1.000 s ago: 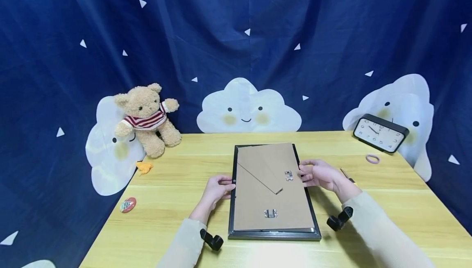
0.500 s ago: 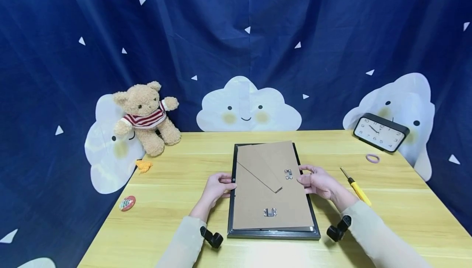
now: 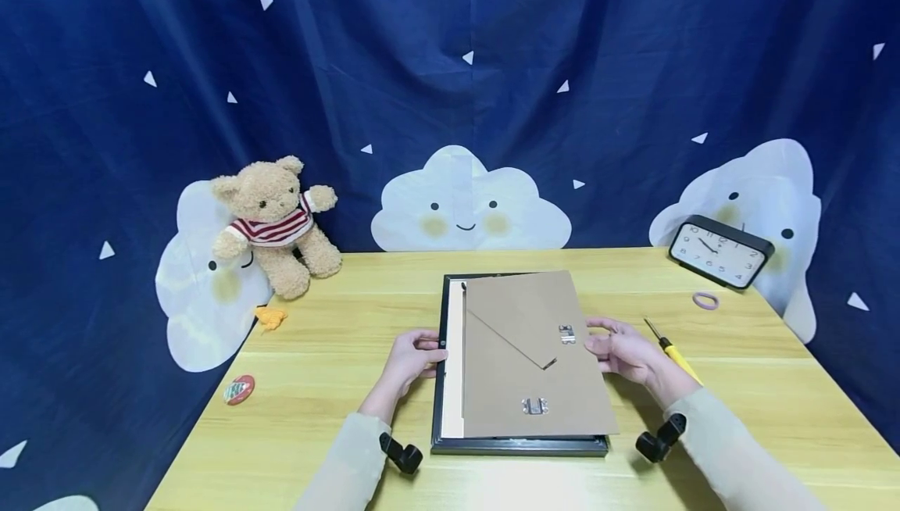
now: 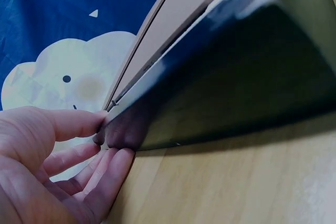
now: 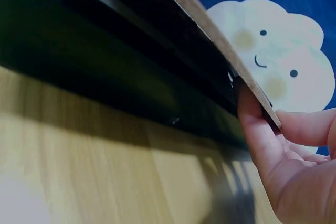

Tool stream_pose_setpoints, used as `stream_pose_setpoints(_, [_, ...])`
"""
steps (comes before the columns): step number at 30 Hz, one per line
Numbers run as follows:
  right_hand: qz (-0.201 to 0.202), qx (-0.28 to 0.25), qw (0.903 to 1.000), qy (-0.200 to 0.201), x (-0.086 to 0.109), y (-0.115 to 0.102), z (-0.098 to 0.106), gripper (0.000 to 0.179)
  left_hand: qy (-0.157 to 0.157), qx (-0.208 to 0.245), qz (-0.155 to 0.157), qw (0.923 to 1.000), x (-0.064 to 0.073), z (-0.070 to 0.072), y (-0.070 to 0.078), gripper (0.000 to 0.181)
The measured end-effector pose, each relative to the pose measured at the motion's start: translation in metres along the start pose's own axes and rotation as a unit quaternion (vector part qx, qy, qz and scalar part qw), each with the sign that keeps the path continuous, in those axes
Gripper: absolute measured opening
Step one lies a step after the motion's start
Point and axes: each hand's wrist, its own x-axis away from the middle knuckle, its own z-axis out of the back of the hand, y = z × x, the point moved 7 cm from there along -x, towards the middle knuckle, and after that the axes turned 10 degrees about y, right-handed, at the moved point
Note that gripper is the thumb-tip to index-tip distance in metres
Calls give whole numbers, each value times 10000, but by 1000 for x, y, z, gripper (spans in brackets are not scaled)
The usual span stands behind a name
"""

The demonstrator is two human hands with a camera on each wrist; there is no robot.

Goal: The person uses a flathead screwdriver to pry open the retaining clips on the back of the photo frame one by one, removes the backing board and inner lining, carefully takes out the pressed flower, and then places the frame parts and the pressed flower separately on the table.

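Lying on the table (image 3: 330, 362), the black frame (image 3: 519, 445) sits under the brown board (image 3: 513, 374), overhanging its right side. Your left hand (image 3: 411, 356) grips the frame's left edge; your right hand (image 3: 630, 354) pinches the board's right edge.

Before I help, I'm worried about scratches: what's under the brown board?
The black frame, with a pale strip showing inside its left edge; the rest beneath the brown board is covered.

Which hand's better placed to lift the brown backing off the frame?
Likely the right hand: it pinches the raised edge of the brown backing, while the left hand grips the black frame.
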Motion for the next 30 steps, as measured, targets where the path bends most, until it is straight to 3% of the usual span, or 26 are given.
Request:
stream_pose_setpoints(12, [56, -164, 9997, -178, 11, 4, 19, 41, 23, -30, 9, 10000, -1, -1, -3, 44])
stream_pose_setpoints(22, [-1, -301, 9995, 82, 17, 5, 32, 43, 60, -56, -40, 10000, -1, -1, -3, 44])
stream_pose_setpoints(30, [27, -756, 9971, -22, 24, -2, 40, 31, 6, -62, -22, 10000, -2, -3, -2, 45])
